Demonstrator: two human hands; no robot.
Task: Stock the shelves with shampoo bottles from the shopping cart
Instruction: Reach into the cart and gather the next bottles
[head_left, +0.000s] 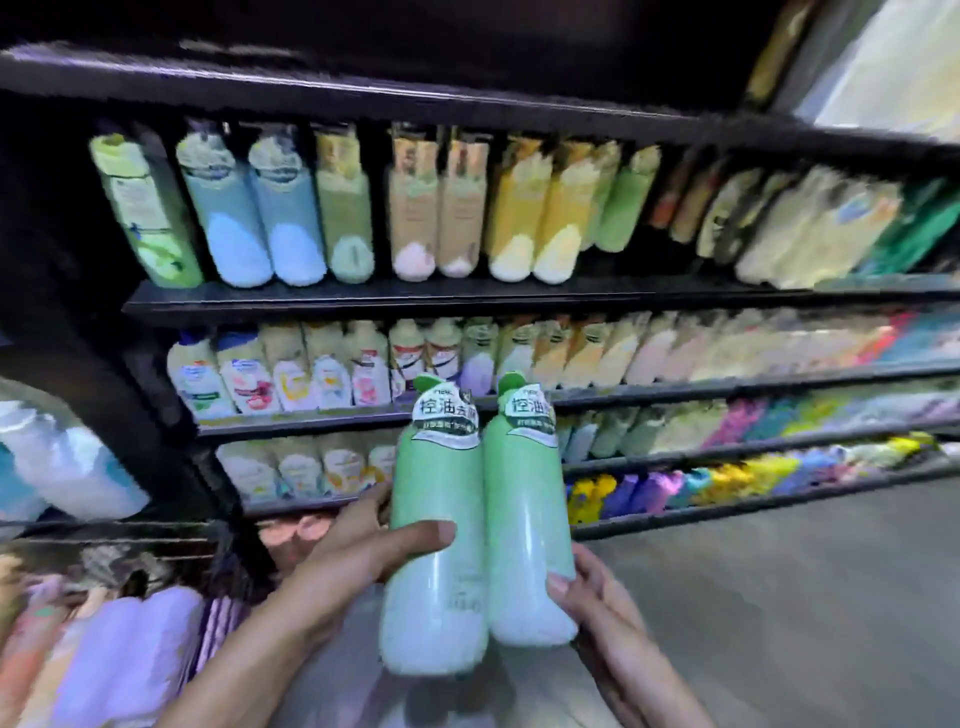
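Nearest the camera, left hand (358, 545): fingers curled round the left green bottle (436, 540), thumb across its front.
Right hand (597, 597): fingers wrapped round the right green bottle (524, 519) low down.
Bottles: side by side, touching, in front of the shelves (467, 301).
Axis: long axis near upright, caps up, tilted slightly left.
Advice: keep labels facing out; seat one bottle at a time.
Cart (104, 545): at lower left, blurred.

Single head-worn wide-angle view, tilted, facing forward at black multi-tier store shelving (467, 299) stocked with bottles; close to two held pale-green plastic bottles (441, 519) near centre.
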